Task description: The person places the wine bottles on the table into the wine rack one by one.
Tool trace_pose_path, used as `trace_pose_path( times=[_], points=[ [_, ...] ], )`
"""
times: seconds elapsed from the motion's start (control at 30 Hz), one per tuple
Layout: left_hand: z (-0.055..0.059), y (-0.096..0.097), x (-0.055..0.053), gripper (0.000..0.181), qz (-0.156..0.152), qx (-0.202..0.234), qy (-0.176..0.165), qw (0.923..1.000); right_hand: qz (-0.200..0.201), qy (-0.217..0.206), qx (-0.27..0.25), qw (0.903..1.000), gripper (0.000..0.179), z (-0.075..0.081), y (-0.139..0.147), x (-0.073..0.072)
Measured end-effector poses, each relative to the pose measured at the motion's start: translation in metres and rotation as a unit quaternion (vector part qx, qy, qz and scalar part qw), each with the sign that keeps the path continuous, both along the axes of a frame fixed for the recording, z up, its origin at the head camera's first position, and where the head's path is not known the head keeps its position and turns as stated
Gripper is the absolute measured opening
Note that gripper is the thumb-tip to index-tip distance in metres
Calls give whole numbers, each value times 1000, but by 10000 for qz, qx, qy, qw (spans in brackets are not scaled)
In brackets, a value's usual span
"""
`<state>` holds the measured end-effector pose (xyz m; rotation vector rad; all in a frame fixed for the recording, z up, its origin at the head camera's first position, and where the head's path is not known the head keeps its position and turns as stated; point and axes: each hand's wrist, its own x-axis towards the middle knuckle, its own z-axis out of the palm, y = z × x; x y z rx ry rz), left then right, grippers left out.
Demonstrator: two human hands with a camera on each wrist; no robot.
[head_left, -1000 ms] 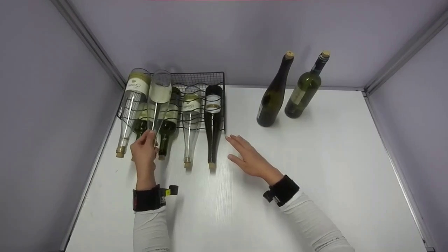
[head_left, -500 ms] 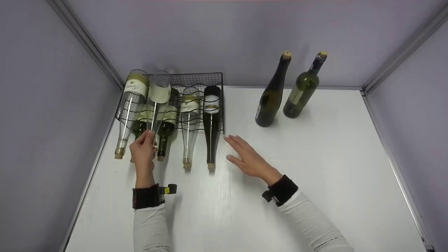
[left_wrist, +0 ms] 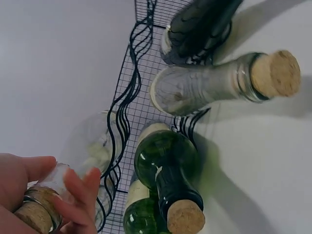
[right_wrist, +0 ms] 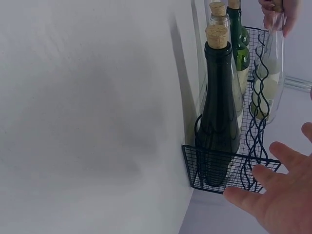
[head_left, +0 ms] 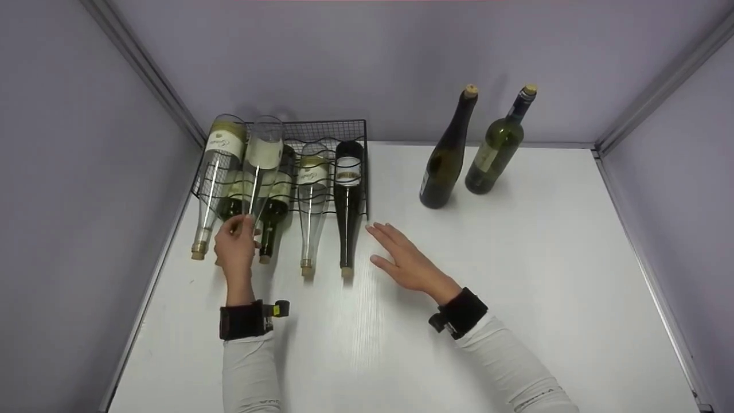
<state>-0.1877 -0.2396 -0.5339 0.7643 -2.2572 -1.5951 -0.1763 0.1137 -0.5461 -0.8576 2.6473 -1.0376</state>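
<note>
My left hand (head_left: 236,244) grips the neck of a clear glass bottle (head_left: 262,166), just below its cork, which shows in the left wrist view. This bottle lies over the upper part of a black wire wine rack (head_left: 366,129), above the green bottles (head_left: 276,209). To its left another clear bottle (head_left: 218,166) lies on the upper level, its neck pointing toward me. My right hand (head_left: 407,258) is held with fingers spread near the rack's front right corner, touching no bottle. Beside it, a dark bottle (head_left: 348,201) and a clear bottle (head_left: 313,206) lie in the lower row.
Two corked bottles stand upright on the white table (head_left: 516,275) to the right: a dark brown one (head_left: 444,160) and a green one (head_left: 496,152). Grey panels (head_left: 401,63) enclose the back and sides, with the rack close to the back left corner.
The left hand stays on the clear bottle's neck with only a very slight shift. The right hand and the other bottles hold their places.
</note>
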Motion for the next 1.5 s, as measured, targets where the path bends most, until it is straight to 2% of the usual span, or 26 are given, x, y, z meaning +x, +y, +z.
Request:
trace_pose_path(
  times=[0.07,0.17,0.4,0.53,0.67,0.77,0.87,1.07,1.17,1.27,1.33,1.43,1.5],
  points=[
    [0,1,0,50,106,-649,-70,9978,-11,-15,7,10000,63,0,0,0],
    [1,5,0,49,297,-1458,-91,9888,-5,-14,2,10000,63,0,0,0],
    [0,14,0,43,254,-2622,28,9647,15,0,15,10000,63,-1,-1,1],
    [-4,15,0,44,354,-2927,34,9555,11,-17,53,10000,64,-2,-1,1],
    [-6,14,0,40,443,-3001,141,9528,33,35,72,10000,63,-2,-1,1],
    [-4,14,1,39,396,-3017,225,9523,52,58,55,10000,63,-2,-1,0],
    [0,12,3,43,235,-2889,91,9570,63,55,44,10000,63,-2,-2,0],
    [7,6,3,55,-384,-2312,-702,9696,63,43,25,10000,63,-3,-3,1],
    [9,3,3,53,-580,-1953,-913,9748,72,44,15,10000,62,-3,-4,1],
    [9,0,3,51,-646,-1620,-944,9801,78,39,43,10000,63,-3,-6,1],
    [8,-2,3,50,-704,-1236,-872,9860,87,24,59,9999,63,-4,-7,1],
    [7,-4,3,53,-799,-383,-702,9936,135,35,47,9999,63,-4,-8,2],
    [6,-5,3,53,-847,326,-570,9942,179,62,40,9998,63,-4,-10,2]
  ],
)
